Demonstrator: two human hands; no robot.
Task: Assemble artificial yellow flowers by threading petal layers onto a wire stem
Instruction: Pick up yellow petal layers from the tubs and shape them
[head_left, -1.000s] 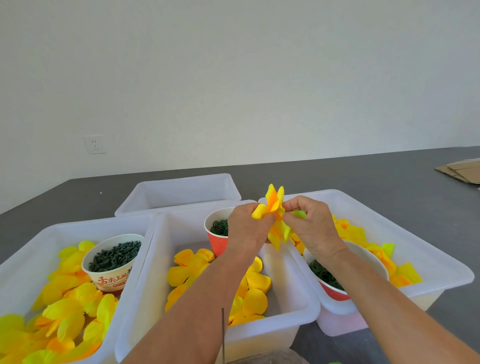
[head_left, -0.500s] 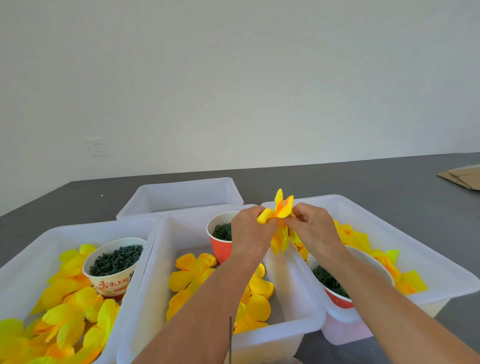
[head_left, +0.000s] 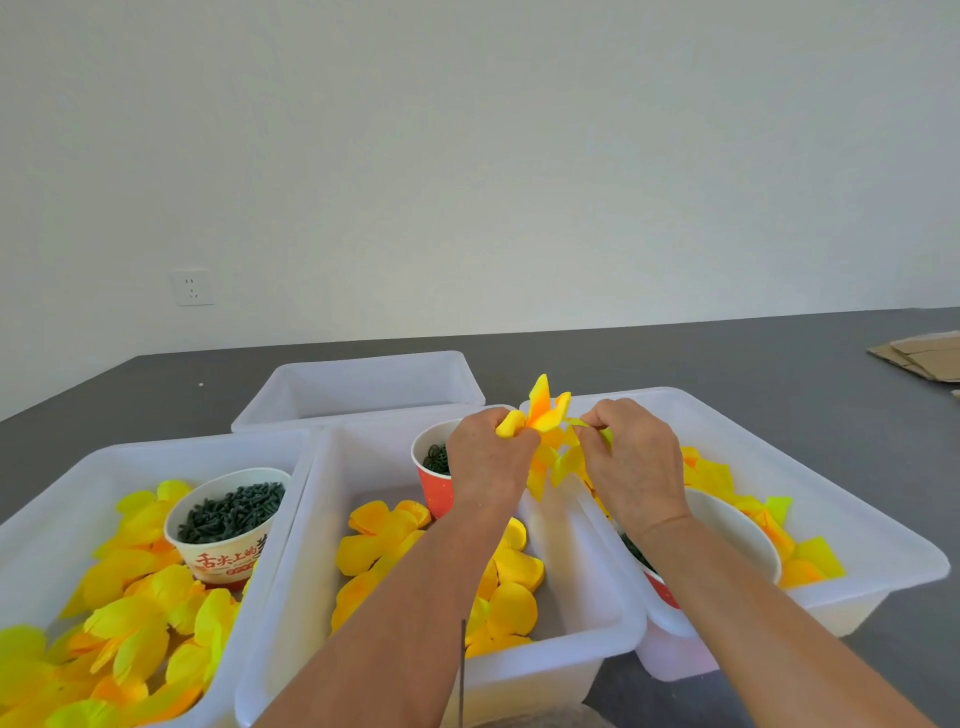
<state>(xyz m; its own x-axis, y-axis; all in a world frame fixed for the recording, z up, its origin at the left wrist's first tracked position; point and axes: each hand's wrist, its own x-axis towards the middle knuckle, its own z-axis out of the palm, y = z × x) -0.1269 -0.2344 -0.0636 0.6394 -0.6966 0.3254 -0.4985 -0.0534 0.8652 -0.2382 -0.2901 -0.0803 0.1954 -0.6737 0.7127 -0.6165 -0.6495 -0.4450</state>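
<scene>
Yellow flower (head_left: 545, 431) pinched between left hand (head_left: 488, 457) and right hand (head_left: 636, 462)

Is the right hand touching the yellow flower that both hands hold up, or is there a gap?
Touching. In the head view the right hand pinches a pale petal of the yellow flower between its fingertips, and the left hand grips the other side.
</scene>
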